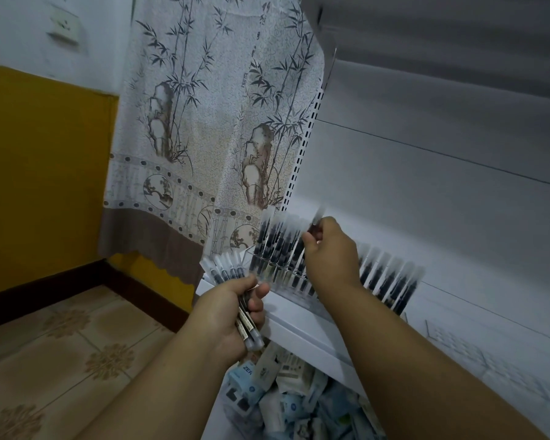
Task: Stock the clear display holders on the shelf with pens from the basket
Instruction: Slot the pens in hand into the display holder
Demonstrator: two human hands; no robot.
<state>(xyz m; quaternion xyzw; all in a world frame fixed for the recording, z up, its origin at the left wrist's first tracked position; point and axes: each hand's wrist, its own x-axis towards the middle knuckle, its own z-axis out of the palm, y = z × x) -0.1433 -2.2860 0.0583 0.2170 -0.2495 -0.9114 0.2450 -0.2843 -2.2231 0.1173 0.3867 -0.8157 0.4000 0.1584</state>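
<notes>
Clear-barrelled pens [227,269] with dark ink fan out of the left hand [234,315], which is closed tight around the bunch just in front of the white shelf [302,333]. Up and to the right, the right hand [329,249] pinches a single pen [315,221] by its top, over the row of clear display holders [286,277] already lined with upright pens. Below the shelf edge sits a basket of packaged stationery [286,398]. A bamboo-print curtain [216,122] hangs behind.
</notes>
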